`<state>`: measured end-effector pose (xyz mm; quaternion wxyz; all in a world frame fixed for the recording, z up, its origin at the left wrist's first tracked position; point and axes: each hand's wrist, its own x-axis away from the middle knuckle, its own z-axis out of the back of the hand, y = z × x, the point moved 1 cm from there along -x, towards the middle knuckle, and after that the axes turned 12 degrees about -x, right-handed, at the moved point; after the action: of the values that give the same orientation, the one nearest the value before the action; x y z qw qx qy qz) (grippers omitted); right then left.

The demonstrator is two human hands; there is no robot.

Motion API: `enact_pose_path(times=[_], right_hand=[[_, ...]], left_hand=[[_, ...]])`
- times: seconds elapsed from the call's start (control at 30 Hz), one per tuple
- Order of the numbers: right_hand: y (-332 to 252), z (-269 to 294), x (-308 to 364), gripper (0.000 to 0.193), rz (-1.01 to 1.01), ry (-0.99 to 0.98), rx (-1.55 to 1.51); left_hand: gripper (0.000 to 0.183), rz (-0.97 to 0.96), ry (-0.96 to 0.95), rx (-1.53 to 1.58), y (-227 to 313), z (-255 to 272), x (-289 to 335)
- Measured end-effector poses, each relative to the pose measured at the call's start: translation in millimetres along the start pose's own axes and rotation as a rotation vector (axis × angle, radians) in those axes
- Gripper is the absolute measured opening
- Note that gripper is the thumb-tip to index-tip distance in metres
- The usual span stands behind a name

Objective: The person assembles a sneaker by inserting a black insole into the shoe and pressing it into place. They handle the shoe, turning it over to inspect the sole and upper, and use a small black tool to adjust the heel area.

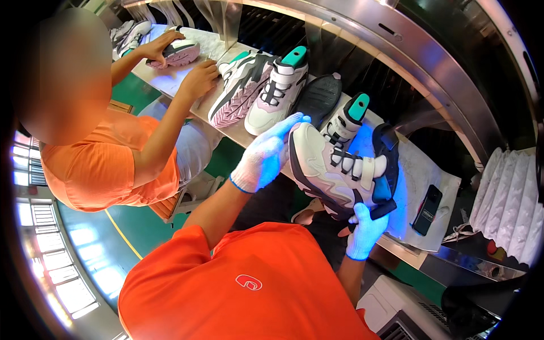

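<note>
A white, pale-pink and black sneaker [326, 161] is tilted in front of me, held between both hands. My left hand [263, 156], in a white glove, presses straight, joined fingers along its toe; the thumb is hidden. At the heel, my gloved right hand [367, 229] is closed around the rear of the shoe, beside a short black bar-like part [383, 209]. Blue light falls on both gloves. Just behind stands another sneaker [340, 127] with a teal insert in its opening. A loose black sole [318, 96] lies near my left fingertips.
More white-and-pink sneakers [277, 93] line the bench [439, 170] to the left. A black phone [427, 209] lies at its right end. At left, an orange-shirted person [110, 164] handles another shoe [180, 54]. A metal machine frame [391, 34] arches behind, with a white ribbed hose [507, 204] at right.
</note>
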<state>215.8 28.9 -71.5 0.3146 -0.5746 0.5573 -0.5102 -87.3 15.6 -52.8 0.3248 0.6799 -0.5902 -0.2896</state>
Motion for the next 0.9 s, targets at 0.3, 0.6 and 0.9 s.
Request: enact_pose_path(times=[0.3, 0.6, 0.9], right_hand=[[15.8, 3.8, 10.7, 0.059, 0.044, 0.006, -0.069], [20.8, 3.8, 15.5, 0.067, 0.038, 0.039, -0.062], [27.5, 12.9, 6.9, 0.059, -0.010, 0.036, -0.096]], left_hand=[[0.079, 0.058, -0.028, -0.167, 6.9, 9.4, -7.0], [0.100, 0.091, -0.020, -0.107, -13.4, 20.0, -21.7], [0.164, 0.065, 0.016, -0.257, -19.8, -7.0, 4.2]])
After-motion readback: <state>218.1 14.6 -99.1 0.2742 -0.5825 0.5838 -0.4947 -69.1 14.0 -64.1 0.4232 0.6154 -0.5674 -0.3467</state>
